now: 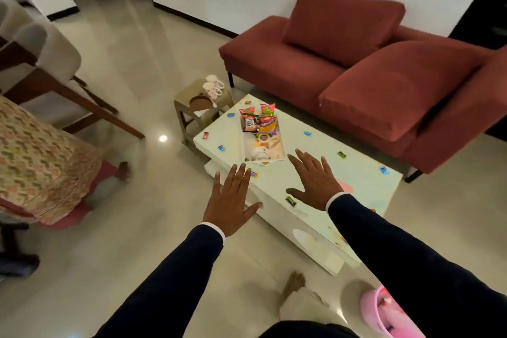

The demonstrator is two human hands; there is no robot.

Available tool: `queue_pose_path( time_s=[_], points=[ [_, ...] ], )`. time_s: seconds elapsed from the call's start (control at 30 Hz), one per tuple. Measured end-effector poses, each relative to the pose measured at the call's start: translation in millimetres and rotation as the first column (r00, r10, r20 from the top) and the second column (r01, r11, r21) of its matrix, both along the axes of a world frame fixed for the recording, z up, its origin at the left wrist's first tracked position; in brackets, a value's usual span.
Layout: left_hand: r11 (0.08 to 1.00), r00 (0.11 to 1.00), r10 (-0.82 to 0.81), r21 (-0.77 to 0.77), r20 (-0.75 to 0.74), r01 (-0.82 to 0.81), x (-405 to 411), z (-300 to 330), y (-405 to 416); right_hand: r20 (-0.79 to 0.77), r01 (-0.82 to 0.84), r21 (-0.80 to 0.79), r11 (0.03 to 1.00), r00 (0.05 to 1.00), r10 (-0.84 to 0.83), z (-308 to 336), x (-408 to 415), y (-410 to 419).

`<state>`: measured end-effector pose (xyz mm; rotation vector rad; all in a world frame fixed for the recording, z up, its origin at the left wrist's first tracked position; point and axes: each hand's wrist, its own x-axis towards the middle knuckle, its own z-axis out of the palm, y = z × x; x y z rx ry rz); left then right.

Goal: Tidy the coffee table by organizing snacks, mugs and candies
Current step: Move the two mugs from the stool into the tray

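A white coffee table [362, 181] stretches across the middle of the head view. On it lies a white tray [277, 149] with several snack packets [259, 119] at its far end and a white teapot [260, 153] at its near end. Wrapped candies are scattered over the tabletop, among them a blue one [307, 133] and a green one [290, 201]. Two white mugs [212, 86] stand on a small stool [203, 107] beyond the table. My left hand [233, 197] hovers open before the table's near edge. My right hand [315, 181] is spread open above the tabletop. Both hold nothing.
A red sofa [384, 77] runs along the table's far side. A pink bucket [384, 313] sits on the floor at bottom right. Another person in a patterned dress [41, 159] stands at left, near wooden chairs [55, 63]. My bare foot [295, 282] is below the table.
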<state>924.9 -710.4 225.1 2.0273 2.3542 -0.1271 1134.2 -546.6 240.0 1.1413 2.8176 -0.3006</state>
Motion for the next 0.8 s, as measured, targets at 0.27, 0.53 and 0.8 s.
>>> queue_pose_path(
  time_s=[0.27,0.53,0.8],
  points=[
    [0.993,0.993,0.118,0.008,0.018,-0.118,-107,-9,47,-0.035,-0.107,-0.039,0.994,0.994,0.105,-14,-127,51],
    [0.985,0.986,0.168,-0.049,0.008,-0.168,-215,3,129,-0.097,-0.192,-0.085,0.978,0.978,0.184,-15,-248,139],
    [0.982,0.981,0.185,-0.034,0.062,-0.183,-319,-4,197,-0.041,-0.227,-0.101,0.969,0.974,0.224,-22,-369,200]
  ],
)
